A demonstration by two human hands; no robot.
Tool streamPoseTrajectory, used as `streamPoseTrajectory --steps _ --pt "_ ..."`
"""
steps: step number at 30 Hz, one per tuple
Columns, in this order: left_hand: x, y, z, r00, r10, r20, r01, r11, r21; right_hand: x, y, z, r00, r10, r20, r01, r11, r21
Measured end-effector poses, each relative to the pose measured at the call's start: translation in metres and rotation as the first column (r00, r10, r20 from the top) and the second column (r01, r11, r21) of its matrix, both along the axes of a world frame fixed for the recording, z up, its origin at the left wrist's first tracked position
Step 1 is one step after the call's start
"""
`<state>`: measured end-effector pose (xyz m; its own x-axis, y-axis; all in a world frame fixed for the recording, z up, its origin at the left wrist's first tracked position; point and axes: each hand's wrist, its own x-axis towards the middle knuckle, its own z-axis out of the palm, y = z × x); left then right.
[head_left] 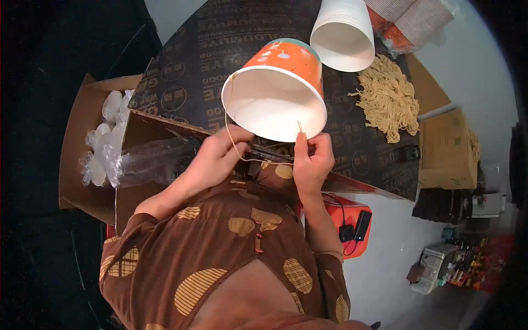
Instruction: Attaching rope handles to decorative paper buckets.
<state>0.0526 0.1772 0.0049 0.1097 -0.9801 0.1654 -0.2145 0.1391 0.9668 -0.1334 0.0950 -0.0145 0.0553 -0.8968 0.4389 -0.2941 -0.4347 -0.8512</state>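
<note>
- Orange paper bucket, mouth toward me, at the tabletop's near edge.
- My right fingers pinch the tan cord at its rim; whether my left fingers, low beside it, grip anything, I cannot tell.
- Loose pinching could drop the cord; tugging might tear paper.

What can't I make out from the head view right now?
All in the head view:
Orange bucket: outer base hidden by its own walls.
Left hand: lower fingers hidden by the hand itself.
White tub stack: far end cut off by the top edge.
Distant clutter: too small and blurred.
</note>
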Motion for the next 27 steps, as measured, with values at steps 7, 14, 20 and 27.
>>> streamPoseTrajectory --steps 7,14,20,27 --pt "-0.005 0.003 0.045 0.925 -0.195 0.325 0.266 0.944 -0.193 0.000 0.000 -0.004 0.986 -0.002 -0.166 -0.007 0.998 -0.057" --pt "-0.028 -0.066 0.020 0.826 -0.072 0.559 0.246 0.939 -0.242 -0.001 0.002 0.000 0.987 0.013 -0.161 -0.019 0.999 -0.035" --pt "-0.027 -0.082 -0.002 0.823 -0.158 0.545 0.291 0.942 -0.166 -0.005 -0.003 -0.007 0.985 0.020 -0.171 -0.037 0.994 -0.098" --pt "-0.025 -0.069 0.000 0.879 -0.188 0.438 0.267 0.955 -0.127 -0.013 0.002 0.004 0.985 0.150 -0.090 -0.136 0.980 0.142"
